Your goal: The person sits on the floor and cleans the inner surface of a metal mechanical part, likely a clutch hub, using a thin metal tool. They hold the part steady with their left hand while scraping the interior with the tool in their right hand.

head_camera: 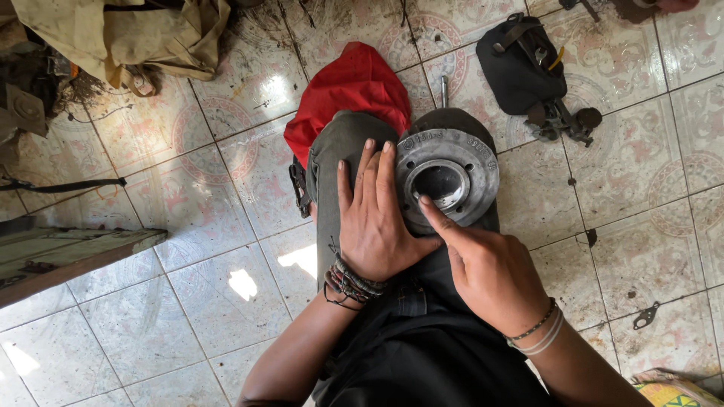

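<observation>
A round grey metal hub part (467, 154) with a central bore rests on my lap, across my knees. My left hand (373, 215) lies flat with its fingers together against the part's left rim and holds it steady. My right hand (483, 264) points its index finger onto the inner ring at the lower left of the bore, the other fingers curled in. Cord bracelets circle my left wrist and thin bands my right wrist. Beneath my knees lies a red cloth (351, 87).
A black tool bag (520, 64) with metal pieces beside it lies on the patterned tile floor at the upper right. Beige fabric (128, 34) is heaped at the upper left. A wooden plank (68, 252) sits at the left. A small metal bracket (646, 316) lies at the right.
</observation>
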